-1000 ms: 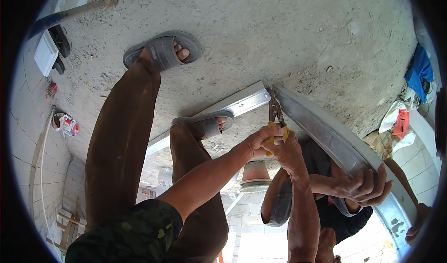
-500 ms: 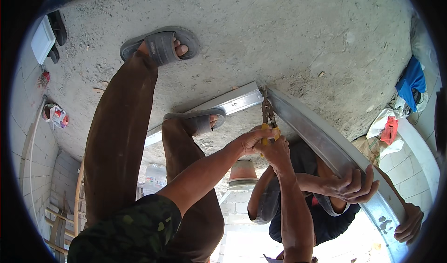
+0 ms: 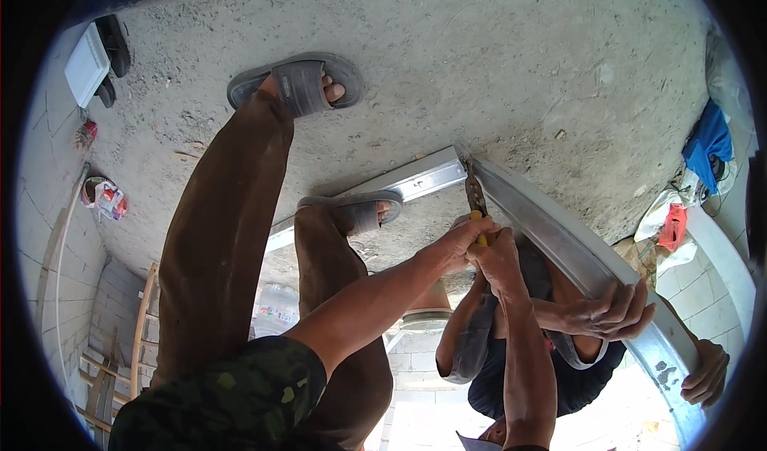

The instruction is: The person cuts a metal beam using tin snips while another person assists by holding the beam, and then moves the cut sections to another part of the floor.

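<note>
Where everything stands or lies, a grey floor (image 3: pixel 479 75), gritty and strewn with crumbs of debris. Wall (image 3: pixel 68 243): pale block, along the left side. Co-worker (image 3: pixel 551 375): crouched at lower right, dark clothing. Long channel (image 3: pixel 559 227): bright metal, running down the right side; one co-worker's hand (image 3: pixel 611 311) lies on it, fingers curled, another (image 3: pixel 705 375) at its outer edge farther down. Short channel (image 3: pixel 427 175): same metal, on the floor, its end close to the upper end of the long one; whether they join cannot be told. Sandals (image 3: pixel 300 91): a grey pair on the person's feet, one well apart from the metal, the other overlapping the short channel in view. Bucket (image 3: pixel 427 320): partly hidden behind the left forearm. Blue cloth (image 3: pixel 707 147): heaped at the right side, near a red cloth (image 3: pixel 673 226). Snips (image 3: pixel 474 197): yellow handles, dark head, tip at the corner between the two channels; whether the blades touch metal cannot be told. Left hand (image 3: pixel 467 238): wrapped about the handles, fingers closed. Right hand (image 3: pixel 501 254): beside it, likewise clenched on the handles.
</note>
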### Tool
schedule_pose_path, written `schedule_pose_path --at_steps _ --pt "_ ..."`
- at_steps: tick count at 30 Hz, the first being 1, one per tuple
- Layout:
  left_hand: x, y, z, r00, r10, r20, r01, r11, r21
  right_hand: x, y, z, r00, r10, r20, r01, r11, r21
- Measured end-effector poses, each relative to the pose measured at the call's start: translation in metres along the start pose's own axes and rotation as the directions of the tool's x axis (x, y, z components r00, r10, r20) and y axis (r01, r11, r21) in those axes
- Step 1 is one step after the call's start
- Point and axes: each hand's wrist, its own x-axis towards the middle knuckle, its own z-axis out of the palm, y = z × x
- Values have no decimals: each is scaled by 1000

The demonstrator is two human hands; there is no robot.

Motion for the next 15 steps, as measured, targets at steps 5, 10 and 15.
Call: schedule_pose_path --at_steps 5,10,15 --pt "-7 55 -43 978 -191 -88 210 900 382 -1 8 54 945 -276 -176 293 952 82" --pt "-57 142 1 938 -307 -159 324 624 711 -3 48 75 970 -194 -144 233 909 346" --pt "-73 147 -20 949 -228 -217 313 620 720 -18 31 103 956 -169 -240 238 925 296"
